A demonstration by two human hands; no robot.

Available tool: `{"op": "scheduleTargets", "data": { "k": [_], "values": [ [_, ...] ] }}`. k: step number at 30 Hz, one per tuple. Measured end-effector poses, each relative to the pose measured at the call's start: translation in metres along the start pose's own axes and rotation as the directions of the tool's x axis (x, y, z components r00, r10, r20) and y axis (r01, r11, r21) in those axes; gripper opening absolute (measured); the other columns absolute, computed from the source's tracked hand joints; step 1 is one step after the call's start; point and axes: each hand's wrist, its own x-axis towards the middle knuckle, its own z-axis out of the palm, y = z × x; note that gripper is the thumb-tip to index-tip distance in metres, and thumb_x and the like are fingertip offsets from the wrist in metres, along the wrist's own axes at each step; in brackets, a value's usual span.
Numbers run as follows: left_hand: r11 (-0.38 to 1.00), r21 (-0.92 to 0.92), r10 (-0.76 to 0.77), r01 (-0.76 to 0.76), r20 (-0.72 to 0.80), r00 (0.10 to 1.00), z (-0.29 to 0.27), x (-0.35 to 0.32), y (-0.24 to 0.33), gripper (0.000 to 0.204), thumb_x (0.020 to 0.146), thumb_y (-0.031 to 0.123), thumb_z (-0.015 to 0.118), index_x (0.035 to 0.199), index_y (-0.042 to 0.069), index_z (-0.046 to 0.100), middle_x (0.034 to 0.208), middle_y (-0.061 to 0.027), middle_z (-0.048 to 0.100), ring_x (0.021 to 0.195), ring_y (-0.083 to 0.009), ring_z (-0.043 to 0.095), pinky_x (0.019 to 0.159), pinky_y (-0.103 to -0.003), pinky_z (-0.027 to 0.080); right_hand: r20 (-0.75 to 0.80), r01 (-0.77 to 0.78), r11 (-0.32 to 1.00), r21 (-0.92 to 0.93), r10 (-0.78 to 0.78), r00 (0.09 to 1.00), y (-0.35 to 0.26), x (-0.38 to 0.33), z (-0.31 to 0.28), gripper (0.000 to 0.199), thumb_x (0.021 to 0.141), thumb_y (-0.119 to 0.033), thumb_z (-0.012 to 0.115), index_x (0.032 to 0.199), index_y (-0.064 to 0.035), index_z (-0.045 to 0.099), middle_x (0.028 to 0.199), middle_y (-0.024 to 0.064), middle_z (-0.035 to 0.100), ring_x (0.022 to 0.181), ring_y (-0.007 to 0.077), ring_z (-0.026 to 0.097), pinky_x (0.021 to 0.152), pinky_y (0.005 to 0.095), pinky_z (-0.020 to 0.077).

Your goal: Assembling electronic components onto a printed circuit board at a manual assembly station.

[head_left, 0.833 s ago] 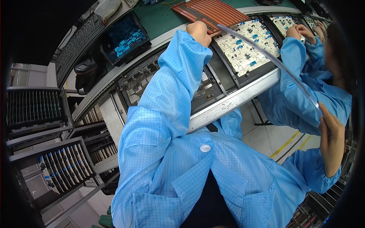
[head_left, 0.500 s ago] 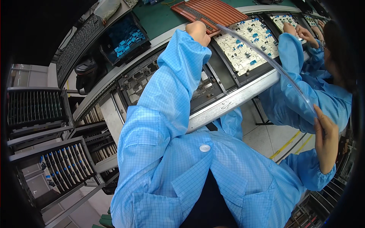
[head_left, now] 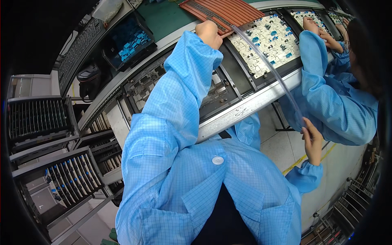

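Here a long clear tube [head_left: 269,67] is held over the circuit board [head_left: 267,38] on the conveyor [head_left: 245,108]. The left hand [head_left: 209,34], arm stretched forward, is closed on its far end beside the orange mat [head_left: 222,10]; the right hand [head_left: 312,139], drawn back low, is pinched on the near end. Both ends are best kept level, so the tube is not sagged onto the board.

The person wears a light blue coat [head_left: 212,188] with a fine grid of thin lines. A round white button [head_left: 217,160] sits on the chest. The long sleeves [head_left: 175,106] end in gathered cuffs [head_left: 308,176] at the wrists. Both hands are bare.
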Motion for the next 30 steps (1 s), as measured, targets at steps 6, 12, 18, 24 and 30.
{"op": "scheduleTargets", "data": {
  "k": [6, 12, 18, 24, 30],
  "values": [
    [1.0, -0.016, -0.004, 0.004, 0.005, 1.0, 0.006, -0.013, 0.004, 0.03, 0.098, -0.007, 0.034, 0.128, -0.009, 0.04, 0.125, -0.0276, 0.054, 0.105, -0.045, 0.063, 0.087, -0.062, 0.058, 0.045, -0.065, 0.994, 0.092, 0.061, 0.997, 0.03, -0.002, 0.023, 0.034, 0.095, -0.002, 0.056, 0.13, -0.0035, 0.061, 0.087, 0.0006, 0.06, 0.071, 0.0072, 0.049, 0.065, 0.0216, 0.0418],
    [0.999, 0.048, -0.005, 0.004, 0.023, 1.0, 0.003, -0.01, 0.002, 0.031, 0.098, -0.007, 0.035, 0.128, -0.009, 0.04, 0.126, -0.0282, 0.054, 0.106, -0.0452, 0.062, 0.088, -0.062, 0.058, 0.039, -0.073, 0.988, 0.138, 0.068, 0.997, 0.033, 0.0, 0.03, 0.035, 0.096, -0.003, 0.055, 0.131, -0.0037, 0.06, 0.086, 0.0006, 0.059, 0.07, 0.0078, 0.048, 0.065, 0.0212, 0.0407],
    [0.995, 0.093, 0.015, -0.019, 0.049, 0.999, -0.016, 0.008, -0.003, 0.032, 0.097, -0.008, 0.034, 0.129, -0.01, 0.039, 0.126, -0.0286, 0.053, 0.107, -0.0452, 0.062, 0.09, -0.06, 0.058, 0.02, -0.029, 0.993, 0.117, 0.027, 0.999, 0.027, 0.002, 0.031, 0.034, 0.096, -0.003, 0.055, 0.13, -0.004, 0.061, 0.082, 0.0009, 0.058, 0.069, 0.0075, 0.047, 0.064, 0.0212, 0.04],
    [0.999, 0.003, -0.036, 0.036, -0.019, 0.999, -0.006, -0.002, 0.0, 0.033, 0.097, -0.008, 0.033, 0.13, -0.011, 0.038, 0.129, -0.0283, 0.051, 0.11, -0.0443, 0.06, 0.092, -0.058, 0.057, 0.012, -0.039, 0.994, 0.1, 0.038, 0.999, 0.027, 0.0, 0.026, 0.034, 0.096, -0.004, 0.055, 0.129, -0.0042, 0.061, 0.082, 0.0006, 0.059, 0.069, 0.0073, 0.047, 0.063, 0.0212, 0.0396],
    [0.997, 0.077, -0.001, -0.012, 0.158, 0.987, -0.019, 0.011, -0.002, 0.033, 0.098, -0.008, 0.031, 0.13, -0.012, 0.037, 0.128, -0.0283, 0.051, 0.111, -0.0439, 0.06, 0.094, -0.057, 0.057, 0.013, -0.04, 0.994, 0.103, 0.039, 0.999, 0.031, 0.0, 0.024, 0.034, 0.096, -0.005, 0.055, 0.13, -0.0041, 0.061, 0.081, -0.0001, 0.059, 0.069, 0.0067, 0.047, 0.063, 0.0205, 0.0387]
  ]
}}
